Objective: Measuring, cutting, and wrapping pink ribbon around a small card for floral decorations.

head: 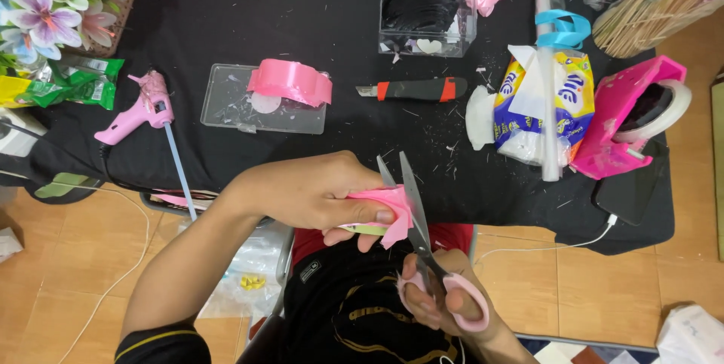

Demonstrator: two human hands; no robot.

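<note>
1. Head view shows the left hand (309,194) closed around a folded pink ribbon (388,209), with the thumb on top and the fingers under it, near the front edge of the black table (317,17).
2. Right hand (441,296) is closed through the pink handles of the scissors (418,236); the blades are a little open and the ribbon's right end sits between them.
3. Ribbon looks thin, light and soft, probably a bit slippery, so it will bend if held far from the cut. I think the best place to pinch it is just left of the blades, as the hand does.
4. Its long axis runs left to right, with the free end to the right.
5. Scissors point far and slightly left, across the ribbon.
</note>
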